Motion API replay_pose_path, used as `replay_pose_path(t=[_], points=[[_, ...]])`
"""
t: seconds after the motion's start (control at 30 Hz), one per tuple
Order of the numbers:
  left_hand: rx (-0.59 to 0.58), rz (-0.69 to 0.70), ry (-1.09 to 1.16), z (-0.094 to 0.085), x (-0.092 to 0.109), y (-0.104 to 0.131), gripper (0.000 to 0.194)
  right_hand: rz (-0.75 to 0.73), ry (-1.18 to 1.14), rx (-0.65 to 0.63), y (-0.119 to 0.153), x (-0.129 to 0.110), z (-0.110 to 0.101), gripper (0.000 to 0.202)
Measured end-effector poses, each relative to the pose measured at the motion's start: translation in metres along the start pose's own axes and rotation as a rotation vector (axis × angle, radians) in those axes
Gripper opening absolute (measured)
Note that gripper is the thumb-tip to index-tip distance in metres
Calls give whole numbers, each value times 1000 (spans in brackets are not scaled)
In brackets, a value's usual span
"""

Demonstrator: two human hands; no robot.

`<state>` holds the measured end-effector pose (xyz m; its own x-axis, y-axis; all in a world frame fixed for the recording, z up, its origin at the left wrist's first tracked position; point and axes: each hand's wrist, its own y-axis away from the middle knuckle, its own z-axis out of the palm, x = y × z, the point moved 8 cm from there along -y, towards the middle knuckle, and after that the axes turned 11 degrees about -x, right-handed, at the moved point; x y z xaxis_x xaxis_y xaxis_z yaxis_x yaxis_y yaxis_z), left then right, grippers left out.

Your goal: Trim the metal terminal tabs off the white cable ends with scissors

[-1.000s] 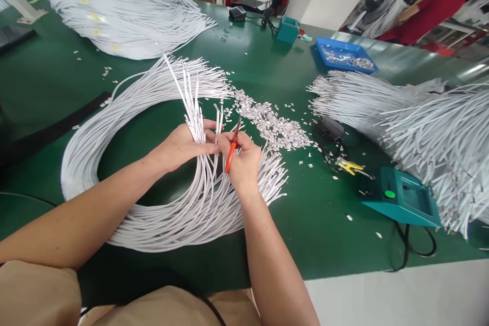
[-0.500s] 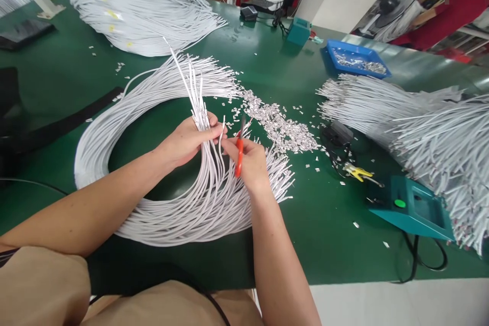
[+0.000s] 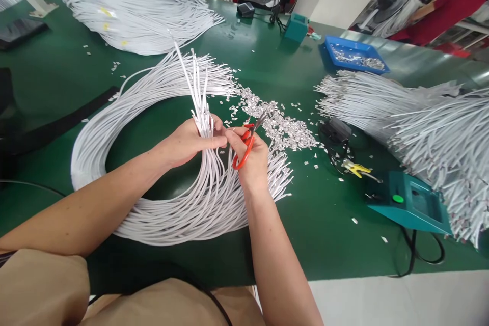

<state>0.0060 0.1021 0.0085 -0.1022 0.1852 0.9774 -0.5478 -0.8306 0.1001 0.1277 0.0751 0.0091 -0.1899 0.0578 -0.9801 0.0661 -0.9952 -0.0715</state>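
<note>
White cables (image 3: 209, 163) stand bunched in the grasp of my left hand (image 3: 189, 140), their ends rising above my fingers. My right hand (image 3: 254, 163), just beside it, grips red-handled scissors (image 3: 249, 147), blades pointing away from the cables; whether its fingertips also pinch one, I can't quite tell. Below, they run into a wide coil (image 3: 89, 140) on the green table (image 3: 324, 244), with pale snippets (image 3: 292, 131) beyond.

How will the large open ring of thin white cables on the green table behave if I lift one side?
The large open ring of thin white cables would probably flex and sag, since its strands follow a wide curve. Its ends would likely spread, as they splay over the green table. It may feel heavy, given how many strands lie bundled.
</note>
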Motion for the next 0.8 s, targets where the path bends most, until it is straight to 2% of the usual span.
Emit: replay_pose_path(t=[0.1, 0.17, 0.27, 0.37, 0.67, 0.8], points=[[68, -2, -4, -4, 1, 0, 30, 13, 150, 60, 1, -1, -11, 22], [100, -3, -10, -7, 1, 0, 32, 21, 361, 66, 1, -5, -18, 19], [125, 7, -18, -10, 0, 0, 34, 21, 764, 4, 1, -8, -19, 17], [132, 27, -32, -12, -1, 0, 34, 21, 1003, -63, 2, -7, -14, 20], [187, 92, -118, -13, 3, 3, 29, 27, 1208, -42, 6, -13, -10, 19], [184, 72, -108, -12, 2, 3, 27, 18, 1238, -37, 7, -12, -9, 21]])
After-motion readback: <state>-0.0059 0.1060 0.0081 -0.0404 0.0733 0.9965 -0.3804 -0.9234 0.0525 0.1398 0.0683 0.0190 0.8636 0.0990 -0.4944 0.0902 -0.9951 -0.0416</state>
